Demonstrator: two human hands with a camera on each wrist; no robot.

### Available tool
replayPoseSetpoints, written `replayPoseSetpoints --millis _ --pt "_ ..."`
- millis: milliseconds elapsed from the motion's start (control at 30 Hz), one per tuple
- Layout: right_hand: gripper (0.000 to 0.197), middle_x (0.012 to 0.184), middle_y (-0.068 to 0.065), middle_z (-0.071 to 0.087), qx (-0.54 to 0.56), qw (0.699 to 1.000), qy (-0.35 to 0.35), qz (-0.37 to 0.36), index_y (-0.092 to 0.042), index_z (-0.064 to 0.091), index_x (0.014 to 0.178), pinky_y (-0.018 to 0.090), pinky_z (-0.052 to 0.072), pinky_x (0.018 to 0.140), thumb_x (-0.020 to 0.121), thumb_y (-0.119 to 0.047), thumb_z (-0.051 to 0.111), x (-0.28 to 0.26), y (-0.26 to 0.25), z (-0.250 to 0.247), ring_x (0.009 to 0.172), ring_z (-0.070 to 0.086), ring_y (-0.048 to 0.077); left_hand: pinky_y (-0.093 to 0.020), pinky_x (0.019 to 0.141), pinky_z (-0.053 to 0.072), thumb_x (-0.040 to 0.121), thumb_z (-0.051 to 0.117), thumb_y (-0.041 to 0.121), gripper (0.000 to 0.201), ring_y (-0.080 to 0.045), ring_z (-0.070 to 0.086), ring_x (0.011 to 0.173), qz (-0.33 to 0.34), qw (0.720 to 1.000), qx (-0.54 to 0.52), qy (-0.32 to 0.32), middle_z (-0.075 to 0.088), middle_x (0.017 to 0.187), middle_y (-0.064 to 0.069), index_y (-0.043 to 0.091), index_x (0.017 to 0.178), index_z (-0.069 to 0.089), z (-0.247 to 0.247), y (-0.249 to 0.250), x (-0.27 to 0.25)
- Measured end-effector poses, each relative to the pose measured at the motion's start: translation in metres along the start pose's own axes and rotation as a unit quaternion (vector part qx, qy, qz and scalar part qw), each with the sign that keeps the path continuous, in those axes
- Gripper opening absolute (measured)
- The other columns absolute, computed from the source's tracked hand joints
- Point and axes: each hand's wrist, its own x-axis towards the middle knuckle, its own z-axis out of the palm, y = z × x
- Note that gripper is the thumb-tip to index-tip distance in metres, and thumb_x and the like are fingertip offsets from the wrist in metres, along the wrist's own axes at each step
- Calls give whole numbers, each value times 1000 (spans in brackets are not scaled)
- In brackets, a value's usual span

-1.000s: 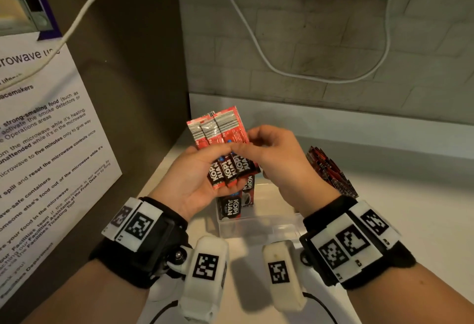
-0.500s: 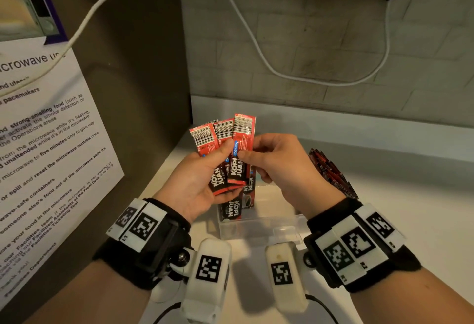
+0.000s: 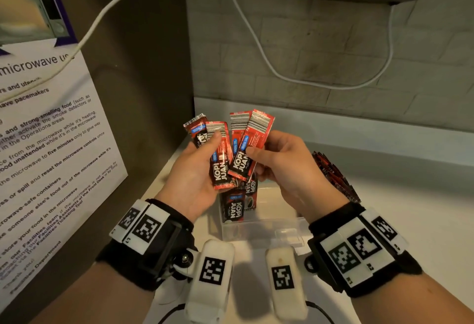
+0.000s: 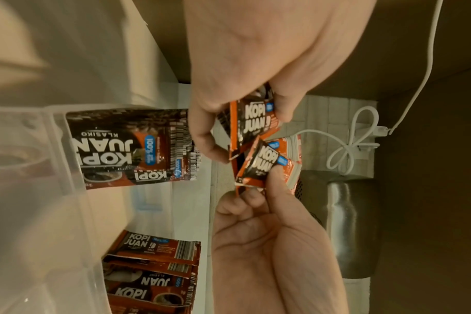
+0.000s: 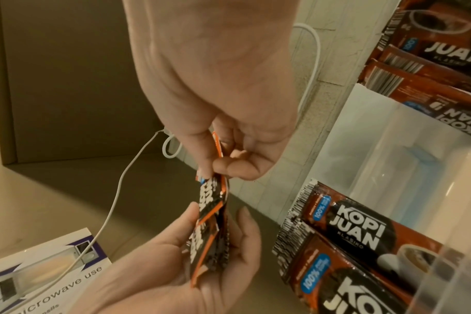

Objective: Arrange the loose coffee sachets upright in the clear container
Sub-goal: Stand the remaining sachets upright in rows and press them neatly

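Left hand [image 3: 195, 170] clamped two sachets [image 3: 220, 159], right hand [image 3: 279, 167] pinched two more [image 3: 250, 149] above the clear container [image 3: 259, 228]; only the wrist views showed the loose pile [image 4: 159, 274] at its three o'clock

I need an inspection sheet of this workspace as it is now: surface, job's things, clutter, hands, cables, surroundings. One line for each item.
Surface: pale counter, in a wall corner.
Job's things: clear container on the counter, some sachets upright at its left end; fanned sachets held above it; loose sachet pile to the right.
Clutter: nothing seen.
Hands: left hand holds sachets under its thumb; right hand pinches others.
Cables: white cable hangs along the tiled wall.
Surroundings: microwave notice on the left panel.
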Motion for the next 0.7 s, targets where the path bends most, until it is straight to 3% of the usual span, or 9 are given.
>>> replayPoseSetpoints --millis 200,333,500,600,700 --pt "11 70 7 61 12 1000 0 1 -8 66 89 21 42 46 89 1 59 -1 -2 -3 48 47 9 -50 81 56 93 60 20 25 -26 73 88 44 999 7 12 74 103 -9 18 117 61 -3 -1 4" --pt "10 74 9 64 -49 997 -42 30 -6 68 95 23 42 46 86 -1 64 -4 0 7 47 49 9 -34 60 59 92 61 19 21 -20 73 76 31 999 25 -23 75 93 -7 18 112 64 3 -6 2" --pt "15 76 5 68 -37 998 -9 45 -8 70 96 24 42 49 83 -2 67 -4 4 11 48 52 6 -33 57 56 90 61 34 27 -19 73 74 10 999 34 -24 76 90 -5 19 113 64 3 -6 3" --pt "18 74 4 68 4 1000 13 4 -13 70 90 26 42 51 81 3 67 -3 0 9 53 54 11 -38 66 53 89 58 50 37 -23 69 86 -9 999 37 8 73 100 -6 21 112 61 0 -3 5" --pt "34 79 6 70 40 992 59 -104 -23 68 71 28 49 61 75 11 69 0 -5 4 69 62 17 -35 59 49 84 60 57 39 -22 62 81 -38 998 37 36 67 92 -7 20 98 60 -4 1 8"
